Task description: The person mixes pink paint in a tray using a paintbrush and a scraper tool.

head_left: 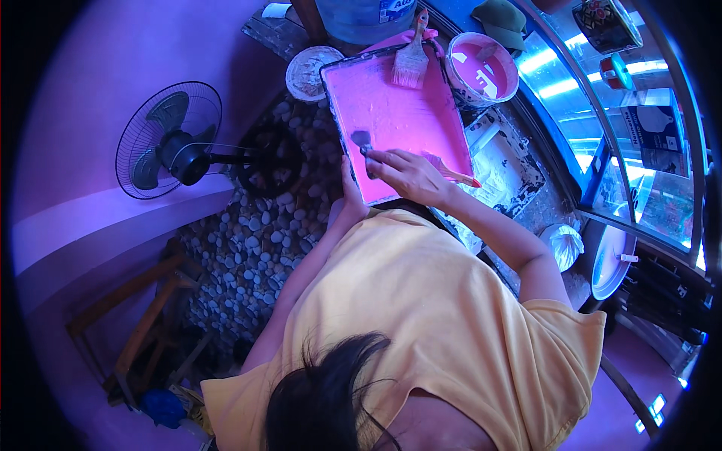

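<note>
A rectangular tray (456,120) coated with pink paint stands tilted in front of me. My left hand (352,192) grips its near left edge; some of the fingers are hidden behind the rim. My right hand (410,173) is closed on a small dark tool with a flared end (362,138), held over the pink surface; I cannot tell whether it is a brush or a scraper. Beneath the right wrist lies a paintbrush with a red-orange handle (460,177). A wide paintbrush (411,64) rests at the tray's far end, its handle over the rim.
A bucket of pink paint (481,71) stands right of the tray, a whitish crusted bucket (313,73) left. Behind is a large clear container (365,19). A paint-smeared board (519,169) lies at right, near a glass cabinet (602,105). A fan (177,146) stands left on pebbles (248,233).
</note>
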`<state>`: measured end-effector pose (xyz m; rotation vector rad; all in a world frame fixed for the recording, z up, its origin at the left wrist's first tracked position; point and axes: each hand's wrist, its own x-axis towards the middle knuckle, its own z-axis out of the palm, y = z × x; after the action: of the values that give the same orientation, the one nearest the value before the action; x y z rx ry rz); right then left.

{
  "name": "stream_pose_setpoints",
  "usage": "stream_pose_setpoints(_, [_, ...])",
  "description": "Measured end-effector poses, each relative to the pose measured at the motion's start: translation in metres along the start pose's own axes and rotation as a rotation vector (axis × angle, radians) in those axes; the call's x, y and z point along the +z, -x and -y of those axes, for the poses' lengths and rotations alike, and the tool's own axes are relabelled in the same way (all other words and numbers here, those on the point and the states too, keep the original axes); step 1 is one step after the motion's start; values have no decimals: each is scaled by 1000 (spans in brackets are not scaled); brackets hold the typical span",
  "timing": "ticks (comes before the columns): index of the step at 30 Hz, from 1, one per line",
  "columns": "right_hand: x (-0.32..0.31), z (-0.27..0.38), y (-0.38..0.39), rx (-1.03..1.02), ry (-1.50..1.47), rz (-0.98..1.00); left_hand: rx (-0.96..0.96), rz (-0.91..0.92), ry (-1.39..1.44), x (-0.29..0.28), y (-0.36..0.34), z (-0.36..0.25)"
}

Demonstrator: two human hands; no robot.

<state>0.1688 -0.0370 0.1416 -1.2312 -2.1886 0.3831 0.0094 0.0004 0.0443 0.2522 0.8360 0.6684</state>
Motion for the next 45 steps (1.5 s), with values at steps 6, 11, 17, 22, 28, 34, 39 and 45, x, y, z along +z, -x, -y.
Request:
stream_pose_setpoints(6, [14,0,13,-3,-12,68,-14,23,-34,-12,-4,-1])
stream_pose_setpoints(11, [-8,21,30,-9,-39,131,-47,60,-4,-47,-28,15])
stream_pose_setpoints(17, [-3,-11,14,77,61,-40,-38,75,144,-30,-28,17])
stream_pose_setpoints(22, [2,-5,26,50,33,2,9,188,-29,-40,-25,13])
stream_pose_setpoints(28, [-23,22,53,97,-48,109,44,76,-55,-32,-20,13])
stream_pose_setpoints(34, [-25,10,59,399,-131,-79,73,23,-53,-15,-17,10])
stream_pose_setpoints(39, [-13,-5,59,532,-92,-340,119,-5,-90,-34,-26,17])
stream_pose_setpoints(45, [9,-23,77,897,-250,-511,87,-24,-116,-37,-21,18])
